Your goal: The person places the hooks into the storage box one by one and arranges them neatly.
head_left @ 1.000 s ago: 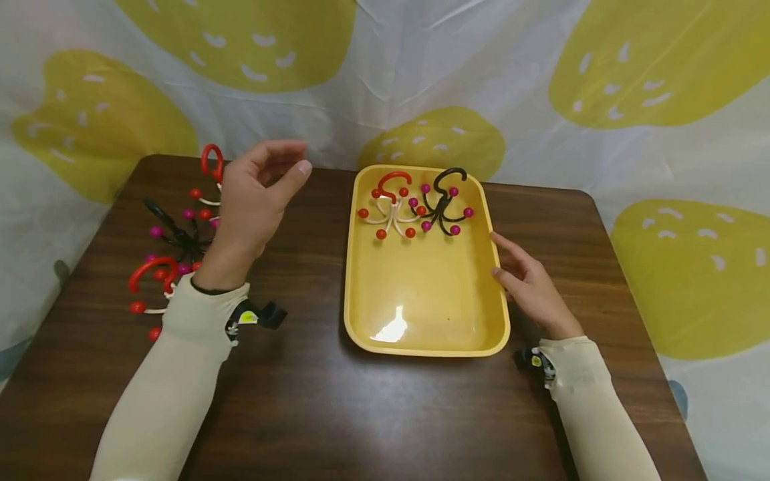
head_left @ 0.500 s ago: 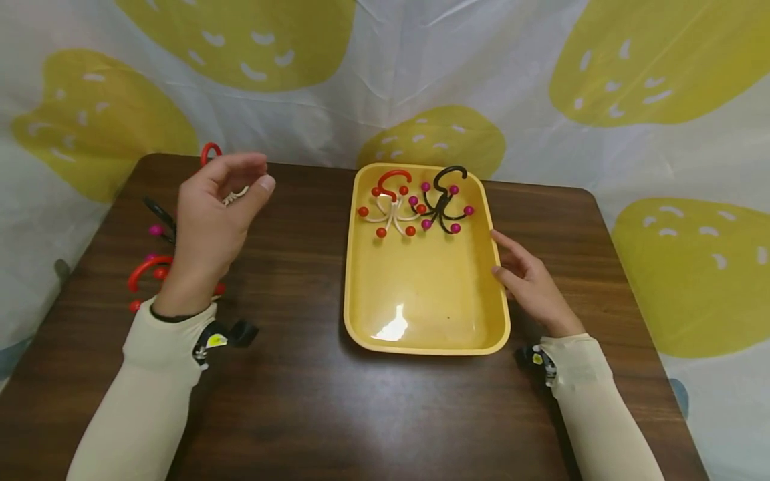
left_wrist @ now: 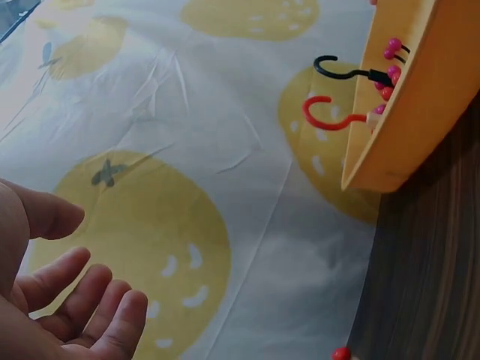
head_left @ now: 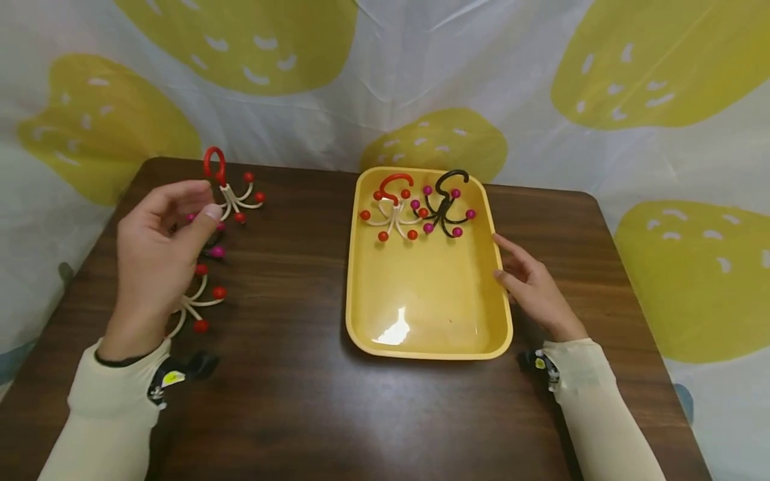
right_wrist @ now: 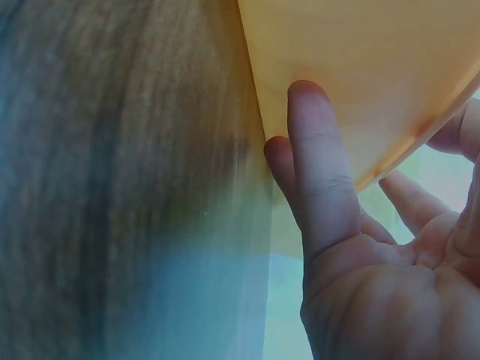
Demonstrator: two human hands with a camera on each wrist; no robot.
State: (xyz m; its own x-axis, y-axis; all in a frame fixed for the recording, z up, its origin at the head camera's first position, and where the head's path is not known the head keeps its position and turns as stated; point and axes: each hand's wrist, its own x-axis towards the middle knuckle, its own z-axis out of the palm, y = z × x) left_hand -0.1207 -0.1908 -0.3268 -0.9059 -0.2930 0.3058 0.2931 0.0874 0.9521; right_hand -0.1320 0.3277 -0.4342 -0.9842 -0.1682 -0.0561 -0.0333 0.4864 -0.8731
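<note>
In the head view my left hand [head_left: 158, 260] hovers over the left part of the table, fingers loosely bent and holding nothing. Partly hidden beneath it are a black hook with magenta balls [head_left: 217, 252] and a white-armed hook with red balls [head_left: 191, 302]. A red-topped hook [head_left: 225, 188] stands just beyond the fingertips. My right hand [head_left: 541, 294] touches the right side of the yellow tray [head_left: 355, 287] with relaxed fingers; the right wrist view shows the fingers [right_wrist: 319, 142] against its outer wall. Inside the tray's far end lie a red-and-white hook [head_left: 395, 212] and a black hook [head_left: 444, 208].
The dark wooden table [head_left: 289, 414] ends at the back against a white curtain [head_left: 289, 127] printed with yellow shapes. The curtain also hangs along the right side.
My left hand has moved left and nearer the front edge, uncovering the far red-topped hook and covering more of the nearer ones. My right hand stays at the tray.
</note>
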